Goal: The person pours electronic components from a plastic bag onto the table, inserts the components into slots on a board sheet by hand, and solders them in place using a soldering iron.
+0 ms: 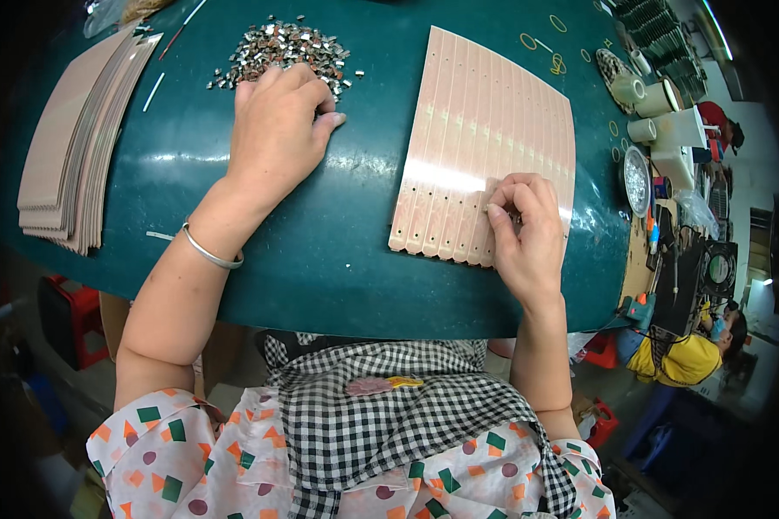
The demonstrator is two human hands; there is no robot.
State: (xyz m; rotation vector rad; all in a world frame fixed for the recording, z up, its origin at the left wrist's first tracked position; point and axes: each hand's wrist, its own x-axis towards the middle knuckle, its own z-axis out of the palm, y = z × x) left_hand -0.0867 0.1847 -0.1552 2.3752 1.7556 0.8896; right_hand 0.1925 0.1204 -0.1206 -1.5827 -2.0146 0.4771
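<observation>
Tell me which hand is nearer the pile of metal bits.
Left. The left hand rests on the pile's near edge; the right hand is far off, on the pink sheet.

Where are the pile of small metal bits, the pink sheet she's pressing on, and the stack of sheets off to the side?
metal bits (279,45): head view, middle of the pile.
pink sheet (480,130): head view, bare middle of the sheet.
stack (69,147): head view, top sheet's middle.
</observation>
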